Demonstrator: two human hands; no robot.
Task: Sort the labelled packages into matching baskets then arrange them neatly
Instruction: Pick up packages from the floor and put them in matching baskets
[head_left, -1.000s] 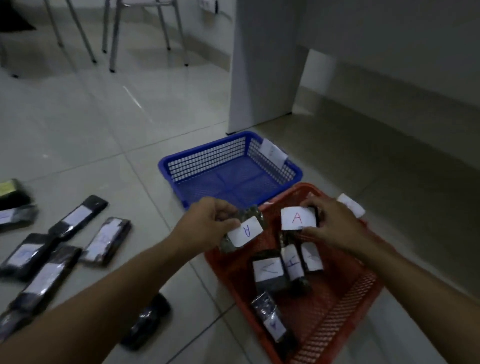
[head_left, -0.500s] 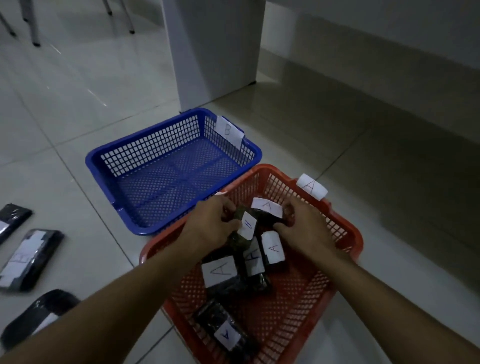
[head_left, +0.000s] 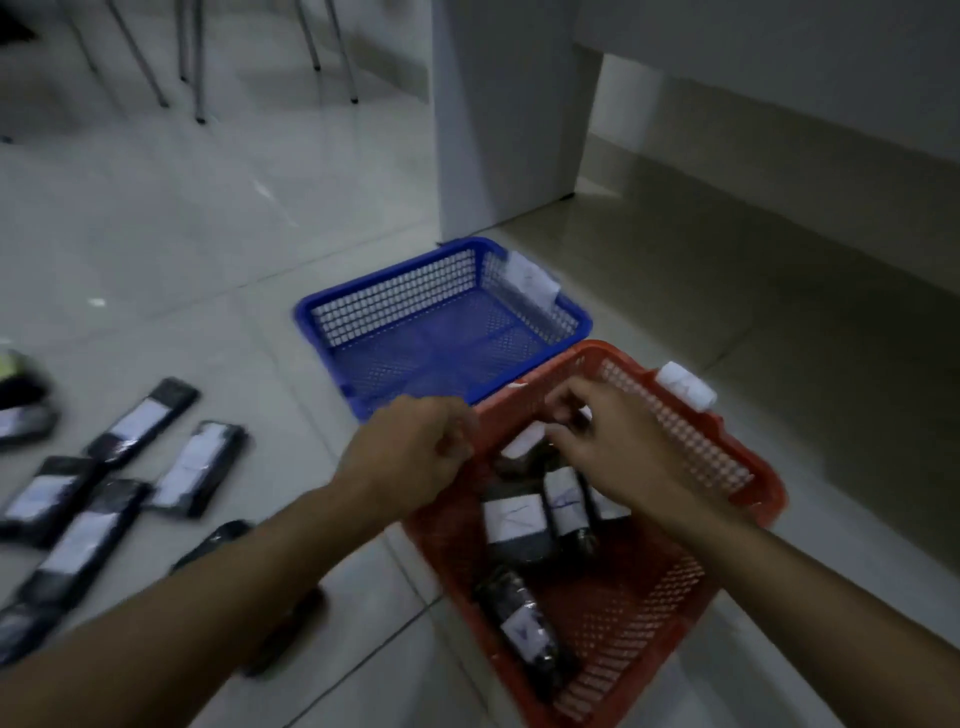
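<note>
Red basket (head_left: 727, 467) holds the sorted packages (head_left: 514, 525); my right hand (head_left: 608, 441) pinches one at its far end, my left hand (head_left: 415, 457) curls empty. Arranging continues; the floor packages (head_left: 192, 467) need sorting next.

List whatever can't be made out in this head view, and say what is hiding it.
- Tag letters on the blue basket and red basket: motion blur.
- Package under the right hand: covered by its fingers.
- Whether the left hand holds anything: its curled fingers face away.
- Labels on the floor packages: blurred; some cut off by the left edge.
</note>
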